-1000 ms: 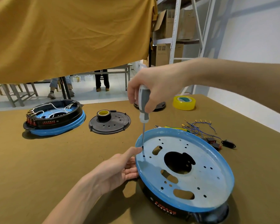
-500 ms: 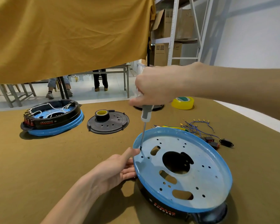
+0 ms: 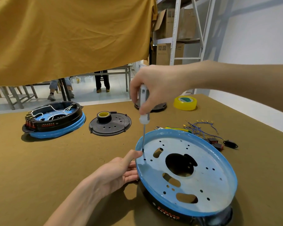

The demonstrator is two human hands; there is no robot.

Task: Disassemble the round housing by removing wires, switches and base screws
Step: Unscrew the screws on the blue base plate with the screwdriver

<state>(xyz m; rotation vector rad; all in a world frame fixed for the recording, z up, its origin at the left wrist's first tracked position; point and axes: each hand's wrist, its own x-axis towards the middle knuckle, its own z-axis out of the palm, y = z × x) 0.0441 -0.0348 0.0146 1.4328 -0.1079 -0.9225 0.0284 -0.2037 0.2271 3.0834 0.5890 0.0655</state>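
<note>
Standing near upright, screwdriver [image 3: 144,128] tip down on round housing [image 3: 186,170]

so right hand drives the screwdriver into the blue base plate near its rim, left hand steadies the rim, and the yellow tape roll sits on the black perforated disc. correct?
One error: the yellow tape roll lies on the table, apart from the black perforated disc; a black roll sits on that disc. The head view shows it. Otherwise correct: the right hand holds the screwdriver at the blue base plate, the left hand at its rim.
</note>
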